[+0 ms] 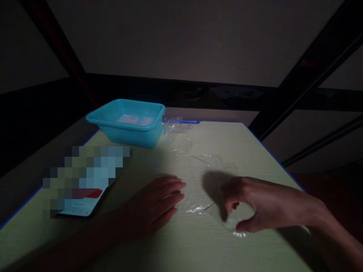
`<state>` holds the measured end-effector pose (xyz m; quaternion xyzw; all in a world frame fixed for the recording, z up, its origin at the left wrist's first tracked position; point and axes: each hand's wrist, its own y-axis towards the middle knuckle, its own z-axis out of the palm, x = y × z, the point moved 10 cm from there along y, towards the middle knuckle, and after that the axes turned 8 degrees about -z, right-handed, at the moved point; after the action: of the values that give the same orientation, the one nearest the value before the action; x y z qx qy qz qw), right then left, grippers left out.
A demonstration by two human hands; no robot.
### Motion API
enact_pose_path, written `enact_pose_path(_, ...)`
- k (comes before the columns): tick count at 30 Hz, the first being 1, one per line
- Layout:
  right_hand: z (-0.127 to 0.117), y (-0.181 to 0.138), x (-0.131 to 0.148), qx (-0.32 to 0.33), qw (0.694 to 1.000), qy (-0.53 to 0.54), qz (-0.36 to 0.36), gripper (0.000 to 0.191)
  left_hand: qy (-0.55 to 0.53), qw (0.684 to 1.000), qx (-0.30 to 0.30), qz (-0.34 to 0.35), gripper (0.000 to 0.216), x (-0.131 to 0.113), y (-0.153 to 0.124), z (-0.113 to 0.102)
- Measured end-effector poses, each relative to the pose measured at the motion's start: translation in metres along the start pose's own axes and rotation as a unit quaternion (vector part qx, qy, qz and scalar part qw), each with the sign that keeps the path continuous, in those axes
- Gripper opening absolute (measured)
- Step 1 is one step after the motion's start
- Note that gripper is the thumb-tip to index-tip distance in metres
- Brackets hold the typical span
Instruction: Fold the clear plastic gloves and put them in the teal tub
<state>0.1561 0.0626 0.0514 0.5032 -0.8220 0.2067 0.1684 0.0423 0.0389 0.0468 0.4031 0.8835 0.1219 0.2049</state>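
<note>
A thin, clear piece of plastic [198, 209], perhaps a bag or glove, lies flat and slightly creased on the table between my hands. Its outline is faint against the pale surface. My left hand [159, 204] rests palm down at its left side, fingers stretched out. Over its near right part is my right hand [246, 206], with bent fingers and the thumb held apart from them. The thumb tip is close to the plastic's shiny edge; whether they touch I cannot tell. No object shows in the gap between thumb and fingers.
A light-blue plastic basin [130, 132] with pale items inside stands at the back left. More crumpled clear plastic [176, 126] lies beside it. A phone with a lit screen [79, 206], partly pixelated, lies left of my left hand. The wooden-look table [227, 139] has a blue edge.
</note>
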Motion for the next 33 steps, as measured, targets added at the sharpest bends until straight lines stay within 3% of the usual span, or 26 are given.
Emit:
enact_pose_path(4, 0.014, -0.008, 0.003, 0.027, 0.998, -0.044, 0.037, 0.013, 0.002, 1.0, -0.003, 0.027, 0.022, -0.009, 0.0, -0.003)
enact_pose_path(9, 0.027, -0.006, 0.007, 0.034, 0.997, -0.062, 0.031, 0.021, 0.009, 1.0, -0.008, 0.026, 0.024, -0.009, 0.002, -0.006)
enact_pose_path(16, 0.02, -0.005, 0.005, 0.029, 0.997, -0.061, 0.027, 0.027, -0.042, 0.998, 0.01, 0.05, 0.028, -0.02, 0.003, -0.007)
enact_pose_path(26, -0.022, -0.001, -0.004, -0.099, 0.995, 0.011, -0.001, 0.021, -0.042, 0.994, 0.05, 0.085, 0.025, -0.033, 0.003, 0.003)
enact_pose_path(33, -0.023, 0.014, -0.03, -0.188, 0.976, 0.106, 0.005, 0.025, -0.048, 0.992, 0.076, 0.087, 0.026, -0.032, 0.001, 0.009)
